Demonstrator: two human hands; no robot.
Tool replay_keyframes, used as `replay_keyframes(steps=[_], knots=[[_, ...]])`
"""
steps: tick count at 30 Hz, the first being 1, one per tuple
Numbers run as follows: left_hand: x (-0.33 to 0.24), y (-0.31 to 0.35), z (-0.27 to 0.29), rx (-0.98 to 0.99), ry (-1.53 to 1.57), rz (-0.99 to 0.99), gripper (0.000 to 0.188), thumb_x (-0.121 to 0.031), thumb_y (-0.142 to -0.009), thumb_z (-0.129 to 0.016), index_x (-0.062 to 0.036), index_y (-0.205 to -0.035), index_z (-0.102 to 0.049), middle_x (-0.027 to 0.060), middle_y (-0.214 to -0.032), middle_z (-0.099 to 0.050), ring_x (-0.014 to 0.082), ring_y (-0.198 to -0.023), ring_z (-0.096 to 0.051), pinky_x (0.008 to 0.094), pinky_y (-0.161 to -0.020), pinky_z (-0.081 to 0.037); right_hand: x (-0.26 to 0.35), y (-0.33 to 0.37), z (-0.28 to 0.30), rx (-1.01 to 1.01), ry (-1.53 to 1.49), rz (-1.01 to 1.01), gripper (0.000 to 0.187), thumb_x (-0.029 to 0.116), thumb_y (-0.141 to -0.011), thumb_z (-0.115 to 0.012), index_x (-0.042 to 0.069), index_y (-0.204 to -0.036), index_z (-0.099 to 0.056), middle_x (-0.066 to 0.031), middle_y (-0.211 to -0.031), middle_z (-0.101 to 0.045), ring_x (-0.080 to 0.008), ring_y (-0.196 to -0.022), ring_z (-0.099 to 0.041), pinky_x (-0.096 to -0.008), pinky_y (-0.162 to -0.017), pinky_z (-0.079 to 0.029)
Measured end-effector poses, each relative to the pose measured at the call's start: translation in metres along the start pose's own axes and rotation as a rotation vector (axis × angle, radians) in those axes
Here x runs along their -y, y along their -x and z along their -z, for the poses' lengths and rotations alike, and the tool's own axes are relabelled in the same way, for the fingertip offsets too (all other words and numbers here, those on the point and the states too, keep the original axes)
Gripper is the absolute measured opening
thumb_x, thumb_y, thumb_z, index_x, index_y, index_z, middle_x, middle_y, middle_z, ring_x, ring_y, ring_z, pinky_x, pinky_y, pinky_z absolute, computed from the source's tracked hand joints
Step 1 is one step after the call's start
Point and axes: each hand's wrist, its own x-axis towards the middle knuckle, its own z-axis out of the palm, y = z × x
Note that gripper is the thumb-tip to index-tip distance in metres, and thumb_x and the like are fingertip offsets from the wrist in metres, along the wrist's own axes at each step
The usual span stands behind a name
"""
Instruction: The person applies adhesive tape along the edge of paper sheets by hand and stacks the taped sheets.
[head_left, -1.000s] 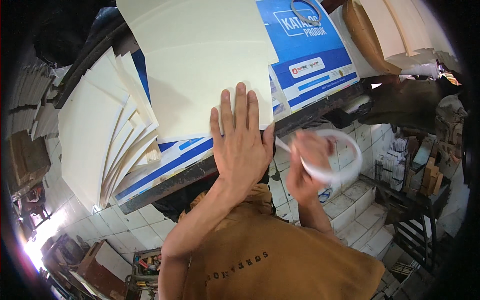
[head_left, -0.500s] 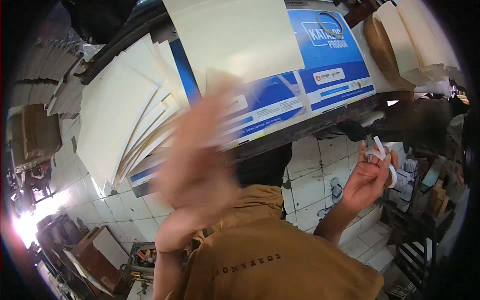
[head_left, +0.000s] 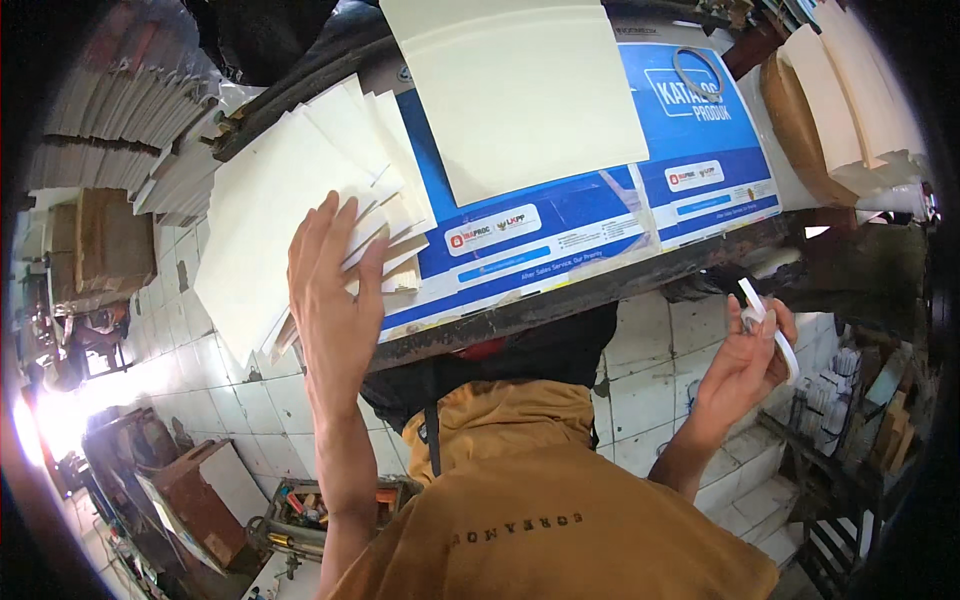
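Note:
My left hand (head_left: 335, 295) rests on a fanned stack of cream sheets (head_left: 265, 215) at the left of the table. Its fingers stretch over the top sheet, with the thumb apart by the sheets' uneven edges. Off the table's front edge, at the right, my right hand (head_left: 742, 365) is closed around a narrow roll of white tape (head_left: 787, 357). A short white end sticks up above its fingertips. One large cream sheet (head_left: 530, 110) lies flat in the middle, on a blue printed sheet (head_left: 560, 235) that covers the tabletop.
A thin grey ring (head_left: 697, 73) lies at the back right of the blue sheet. Brown and cream boards (head_left: 820, 110) stand beyond the table's right end. Paper stacks (head_left: 110, 120) are piled at the far left. A toolbox (head_left: 305, 505) sits on the tiled floor below.
My left hand has moved left from over the middle sheet onto the cream stack. My right hand still holds the tape. The whole view has shifted slightly.

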Motion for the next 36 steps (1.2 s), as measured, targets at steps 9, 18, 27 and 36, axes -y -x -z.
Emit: replay_keyframes(steps=[9, 18, 27, 36], knots=[[-0.089, -0.036, -0.108, 0.133, 0.164, -0.442, 0.073, -0.052, -0.104, -0.055, -0.0021, -0.156, -0.043, 0.0204, -0.165, -0.036, 0.0408, -0.153, -0.030, 0.0524, -0.126, -0.024, -0.002, 0.003, -0.027, 0.116, -0.070, 0.012, 0.020, 0.008, -0.104, -0.059, -0.005, -0.119, -0.059, -0.0202, -0.121, -0.064, -0.0268, -0.115, -0.064, -0.0499, -0.105, -0.055], [-0.085, 0.016, -0.077, 0.335, 0.216, -0.469, 0.080, -0.054, -0.102, -0.056, 0.0031, -0.156, -0.040, 0.0216, -0.166, -0.033, 0.0437, -0.154, -0.027, 0.0549, -0.124, -0.026, -0.011, 0.011, -0.091, 0.271, 0.298, 0.035, 0.014, -0.007, -0.092, -0.068, -0.005, -0.106, -0.070, -0.0167, -0.110, -0.073, -0.0207, -0.102, -0.068, -0.0332, -0.093, -0.053], [-0.117, -0.087, -0.122, -0.109, 0.188, -0.418, 0.064, -0.042, -0.105, -0.053, -0.0018, -0.154, -0.045, 0.0196, -0.164, -0.037, 0.0417, -0.153, -0.030, 0.0548, -0.123, -0.027, 0.000, 0.010, -0.110, 0.209, 0.129, 0.054, 0.012, -0.006, -0.092, -0.068, -0.006, -0.104, -0.069, -0.0205, -0.110, -0.072, -0.0220, -0.103, -0.068, -0.0329, -0.094, -0.052], [-0.102, -0.024, -0.126, 0.131, 0.057, -0.351, 0.068, -0.048, -0.108, -0.044, -0.0036, -0.159, -0.039, 0.0183, -0.169, -0.029, 0.0412, -0.157, -0.023, 0.0589, -0.126, -0.017, -0.005, 0.012, -0.070, 0.132, 0.304, 0.016, 0.013, -0.003, -0.093, -0.070, -0.006, -0.106, -0.069, -0.0173, -0.109, -0.072, -0.0190, -0.098, -0.067, -0.0310, -0.091, -0.052]])
